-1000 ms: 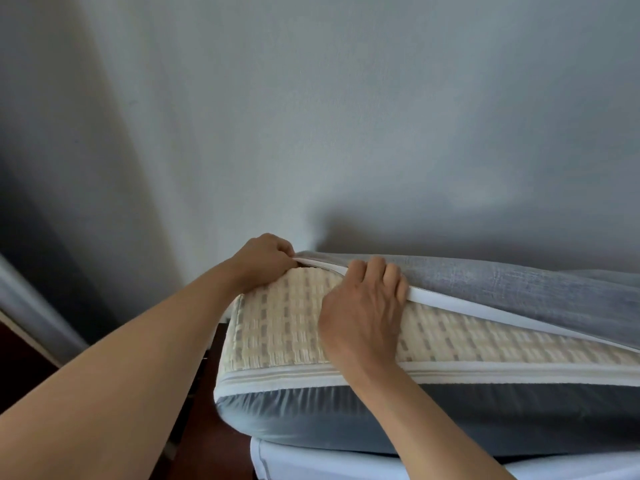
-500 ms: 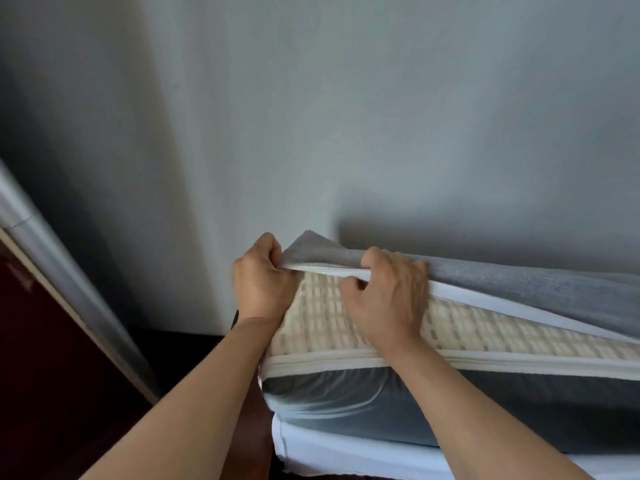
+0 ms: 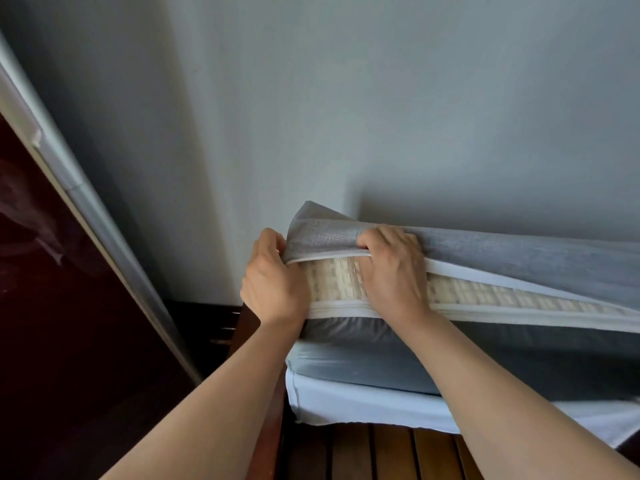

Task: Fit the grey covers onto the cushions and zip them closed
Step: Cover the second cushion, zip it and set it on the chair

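Pale grey wall (image 3: 381, 98) behind. Woven cream cushion (image 3: 346, 282) at 3 o'clock; soft grey fabric cover (image 3: 519, 261) half on. Left hand (image 3: 273, 285), right hand (image 3: 394, 275): each grip pinching cover's white zip edge. Limp, light; hold near corner.

We count two hands here, a left hand (image 3: 273, 282) and a right hand (image 3: 394, 271). One cushion (image 3: 485, 296) with the woven cream side showing, one grey cover (image 3: 519, 261) over it, with two white zipper edges in view. One white sheet (image 3: 363, 407) underneath, and one slatted wooden bench (image 3: 381, 452).
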`<action>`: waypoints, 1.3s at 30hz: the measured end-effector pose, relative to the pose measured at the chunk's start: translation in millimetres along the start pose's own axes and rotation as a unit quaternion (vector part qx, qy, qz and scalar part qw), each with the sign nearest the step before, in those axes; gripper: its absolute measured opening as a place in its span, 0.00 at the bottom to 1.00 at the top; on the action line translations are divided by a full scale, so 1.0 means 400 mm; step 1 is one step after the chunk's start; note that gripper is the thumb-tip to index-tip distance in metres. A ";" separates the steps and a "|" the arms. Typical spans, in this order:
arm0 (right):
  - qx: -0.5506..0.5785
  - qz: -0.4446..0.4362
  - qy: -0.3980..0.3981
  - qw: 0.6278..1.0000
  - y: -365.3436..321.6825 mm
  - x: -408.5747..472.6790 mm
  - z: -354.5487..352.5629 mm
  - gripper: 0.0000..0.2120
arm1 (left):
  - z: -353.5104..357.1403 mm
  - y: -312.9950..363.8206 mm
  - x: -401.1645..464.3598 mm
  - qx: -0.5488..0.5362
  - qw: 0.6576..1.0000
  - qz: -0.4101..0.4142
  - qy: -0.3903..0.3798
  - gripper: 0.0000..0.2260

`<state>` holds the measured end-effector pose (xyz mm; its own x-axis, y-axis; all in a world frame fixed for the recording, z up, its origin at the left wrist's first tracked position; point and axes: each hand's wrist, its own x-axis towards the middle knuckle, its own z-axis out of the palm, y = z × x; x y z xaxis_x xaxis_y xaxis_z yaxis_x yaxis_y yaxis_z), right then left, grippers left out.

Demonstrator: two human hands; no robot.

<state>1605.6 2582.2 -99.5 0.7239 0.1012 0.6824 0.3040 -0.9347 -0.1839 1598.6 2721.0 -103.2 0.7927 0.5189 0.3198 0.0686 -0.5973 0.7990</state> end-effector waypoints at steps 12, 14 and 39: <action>-0.047 -0.025 -0.243 0.969 -0.046 -0.073 -0.094 0.37 | -0.013 -0.018 0.017 -0.020 0.999 0.013 -0.030 0.13; -0.077 -0.045 -0.239 0.967 -0.054 -0.086 -0.100 0.41 | -0.036 -0.020 -0.001 -0.010 0.999 0.020 -0.044 0.14; -0.124 -0.019 -0.024 0.992 -0.014 -0.059 0.010 0.26 | -0.078 -0.039 -0.023 0.270 0.915 0.244 -0.178 0.15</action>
<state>1589.4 2586.5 -117.6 0.7457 0.1486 0.6495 0.1747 -0.9843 0.0246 1571.2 2744.6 -102.6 0.9489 -0.0635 0.3090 -0.1325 -0.9692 0.2077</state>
